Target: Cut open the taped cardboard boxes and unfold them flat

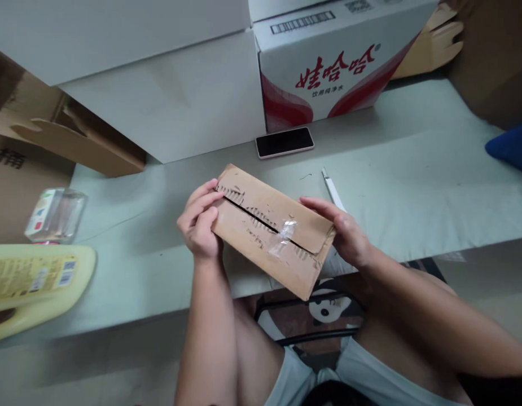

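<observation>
Between my two hands is a small brown cardboard box [264,208], held at a slant above the table's front edge. A dark slit runs along its upper face between the flaps, with torn, ridged cardboard beside it and a piece of clear tape across it. My left hand [204,223] grips the left end, fingers on the top. My right hand [343,231] is closed round the right end; part of its fingers is hidden behind the box. Just beyond the right hand lies a white utility knife [332,189] with its tip pointing away.
A phone [285,142] lies screen up before a white carton with red lettering [328,79] and a large plain white box [193,101]. At left are a clear plastic bottle [60,214] on its side, a yellow jug [40,287] and an open cardboard box [83,141].
</observation>
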`<state>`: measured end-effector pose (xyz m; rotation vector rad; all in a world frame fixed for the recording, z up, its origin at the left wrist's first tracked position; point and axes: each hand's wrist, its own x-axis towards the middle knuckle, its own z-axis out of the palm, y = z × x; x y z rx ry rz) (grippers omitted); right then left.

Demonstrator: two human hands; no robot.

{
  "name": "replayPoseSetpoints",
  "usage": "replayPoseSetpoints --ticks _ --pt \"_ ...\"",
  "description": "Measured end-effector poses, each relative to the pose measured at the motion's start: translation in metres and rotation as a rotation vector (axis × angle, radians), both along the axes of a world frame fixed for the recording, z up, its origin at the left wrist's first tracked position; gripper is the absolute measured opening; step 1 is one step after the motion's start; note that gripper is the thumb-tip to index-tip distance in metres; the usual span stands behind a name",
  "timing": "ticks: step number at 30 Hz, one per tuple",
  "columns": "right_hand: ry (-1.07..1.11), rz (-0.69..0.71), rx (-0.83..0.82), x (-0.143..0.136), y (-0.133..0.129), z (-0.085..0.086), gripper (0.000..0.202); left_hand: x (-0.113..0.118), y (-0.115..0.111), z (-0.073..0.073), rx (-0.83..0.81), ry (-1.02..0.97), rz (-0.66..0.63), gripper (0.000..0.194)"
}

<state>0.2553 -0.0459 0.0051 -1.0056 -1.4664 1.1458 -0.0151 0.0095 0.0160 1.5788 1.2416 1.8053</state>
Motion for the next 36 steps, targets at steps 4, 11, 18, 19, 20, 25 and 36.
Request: replayPoseSetpoints --ticks 4,11,18,19,20,25,36 --pt "-0.511 -0.375 0.013 0.018 0.016 0.003 0.034 -0.001 0.001 -0.002 -0.017 0.006 0.012 0.036" --pt "-1.233 -0.267 -0.294 0.035 0.025 0.005 0.061 -0.001 0.001 -0.005 0.008 0.035 0.026 0.032" --pt "-0.728 -0.304 -0.407 0.035 0.029 0.009 0.047 0.008 0.000 -0.008 0.092 -0.033 0.109 0.030" --pt "-0.522 -0.304 -0.405 0.035 0.029 0.011 0.040 0.008 0.000 -0.009 0.110 -0.034 0.104 0.028" --pt "-0.317 -0.296 -0.376 0.034 0.028 0.013 0.034 0.008 0.001 -0.009 0.123 -0.026 0.102 0.026" --pt "0.235 -0.269 -0.021 0.027 0.016 0.041 0.025 0.007 0.002 -0.006 0.149 0.045 0.112 0.023" --pt "0.179 -0.195 0.309 0.001 -0.026 0.071 0.021 0.006 0.001 -0.002 0.106 0.066 0.147 0.019"
